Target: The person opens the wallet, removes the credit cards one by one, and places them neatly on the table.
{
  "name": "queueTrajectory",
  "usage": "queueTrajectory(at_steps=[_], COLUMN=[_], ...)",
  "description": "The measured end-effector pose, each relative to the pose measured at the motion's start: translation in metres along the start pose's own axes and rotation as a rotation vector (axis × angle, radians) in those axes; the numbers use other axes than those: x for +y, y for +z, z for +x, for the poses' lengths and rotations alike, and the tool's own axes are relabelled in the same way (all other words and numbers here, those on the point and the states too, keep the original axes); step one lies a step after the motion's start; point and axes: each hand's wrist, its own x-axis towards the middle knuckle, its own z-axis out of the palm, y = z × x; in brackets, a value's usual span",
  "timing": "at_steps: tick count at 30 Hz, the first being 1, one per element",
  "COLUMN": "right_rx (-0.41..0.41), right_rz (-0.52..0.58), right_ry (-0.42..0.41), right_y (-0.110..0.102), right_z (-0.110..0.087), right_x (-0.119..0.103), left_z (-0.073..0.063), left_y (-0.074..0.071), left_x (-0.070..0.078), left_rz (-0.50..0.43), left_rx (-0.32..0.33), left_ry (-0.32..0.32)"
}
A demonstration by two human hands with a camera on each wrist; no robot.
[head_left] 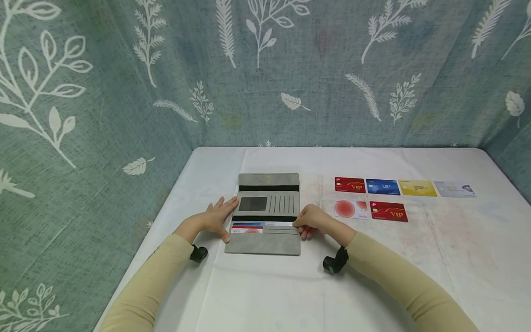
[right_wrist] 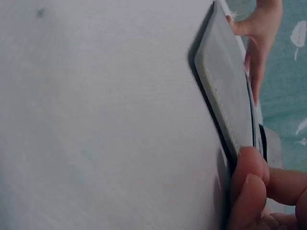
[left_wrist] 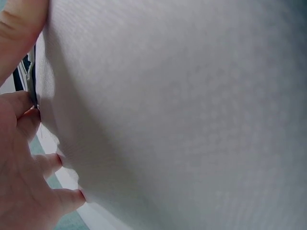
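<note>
A grey wallet (head_left: 263, 244) lies unfolded on the table, with card slots and a dark window panel in its middle part. My left hand (head_left: 212, 217) spreads its fingers along the wallet's left edge, the thumb at the lower section. At the right edge, my right hand (head_left: 313, 221) has thumb and finger pinched at the end of a white card (head_left: 279, 223), mostly tucked in the upper right slot. The lower left slots hold a blue card (head_left: 248, 224) and a white card with a red circle (head_left: 250, 231), with a red strip between. The right wrist view shows the fingertips (right_wrist: 252, 160) at the wallet's edge.
Right of the wallet lie two red VIP cards (head_left: 350, 185), a blue VIP card (head_left: 382, 186), a yellow card (head_left: 417, 187), a silver card (head_left: 454, 189) and a card with a red circle (head_left: 345, 208). A leaf-patterned curtain (head_left: 315, 92) hangs behind the white table (head_left: 265, 295).
</note>
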Motion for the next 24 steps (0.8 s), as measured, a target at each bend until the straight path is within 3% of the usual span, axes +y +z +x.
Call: queueTrajectory(at_steps=[24], right_rx=[0.05], right_rz=[0.096], right_ry=[-0.003], right_y=[0.0034], right_z=[-0.0007], right_x=[0.0005], left_z=[0.0006], left_y=[0.0003], left_x=[0.0003], left_rz=[-0.002], left_rx=[0.003], left_ry=[-0.022])
